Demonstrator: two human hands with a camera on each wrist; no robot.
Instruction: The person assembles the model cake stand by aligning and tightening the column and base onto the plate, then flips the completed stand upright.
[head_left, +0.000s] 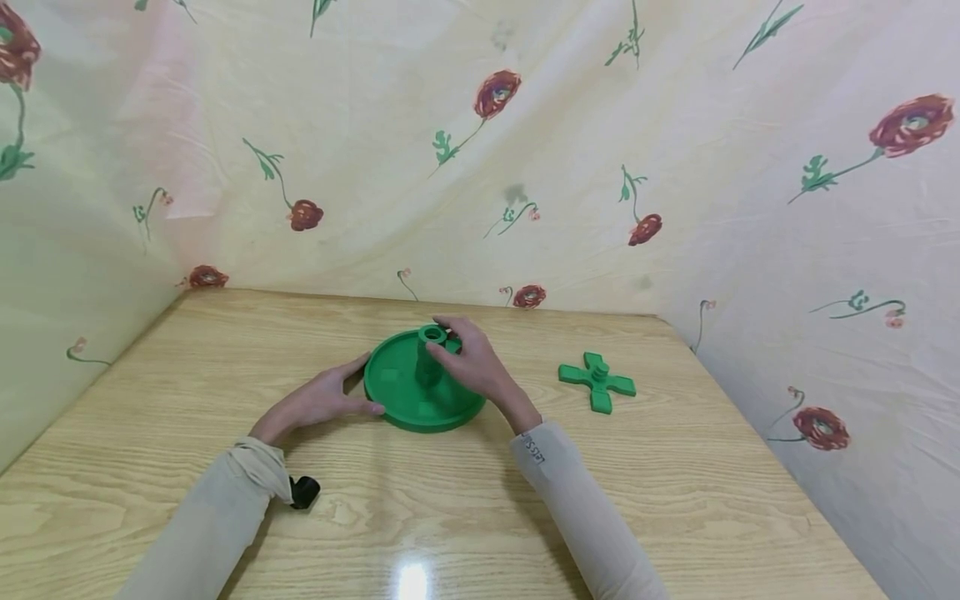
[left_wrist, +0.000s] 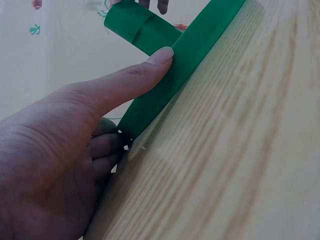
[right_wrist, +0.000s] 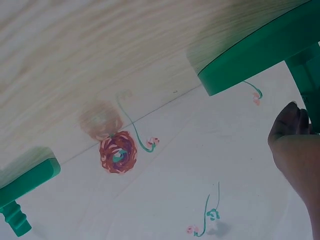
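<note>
A round green tray (head_left: 393,379) with a raised rim lies on the table, and a hollow green post (head_left: 429,368) stands upright near its middle. My left hand (head_left: 326,402) holds the tray's left side, thumb on the near rim and fingers spread along the far left edge. In the left wrist view the thumb presses the tray's side wall (left_wrist: 200,45). My right hand (head_left: 483,367) grips the post near its top, thumb in front and fingers behind. Part of the post and the tray's right side are hidden by this hand.
A green cross-shaped piece (head_left: 600,383) with a short ridged peg lies to the right of the tray. Flowered cloth (head_left: 390,167) hangs behind and beside the wooden table (head_left: 405,517). A small black object (head_left: 304,492) sits at the left sleeve.
</note>
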